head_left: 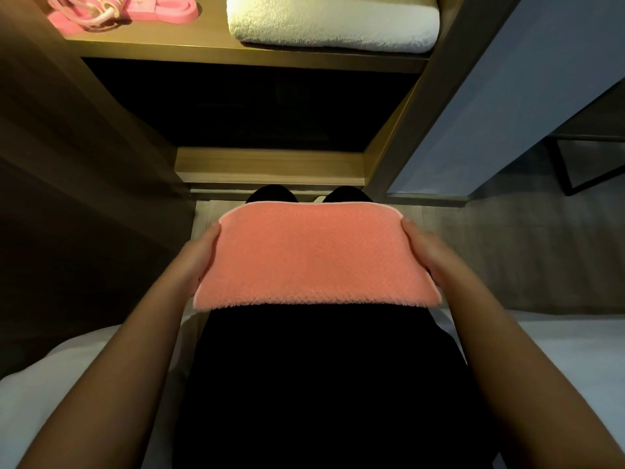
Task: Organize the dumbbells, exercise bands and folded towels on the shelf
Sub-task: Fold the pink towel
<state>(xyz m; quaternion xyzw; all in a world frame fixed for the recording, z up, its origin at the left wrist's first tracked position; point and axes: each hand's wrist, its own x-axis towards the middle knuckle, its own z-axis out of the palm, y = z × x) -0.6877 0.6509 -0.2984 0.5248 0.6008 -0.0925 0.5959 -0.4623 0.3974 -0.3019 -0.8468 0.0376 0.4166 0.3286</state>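
Observation:
A folded salmon-pink towel lies flat between my two hands, held level in front of my body. My left hand grips its left edge, and my right hand grips its right edge; the fingers of both go under the cloth and are hidden. On the wooden shelf above, a folded white towel lies at the right. Pink exercise bands lie at the shelf's left. No dumbbells are in view.
Below that shelf is a dark open compartment with a wooden bottom board. A wooden side panel stands at the left and a grey-blue wall at the right. White bedding lies on both sides of my dark-clothed legs.

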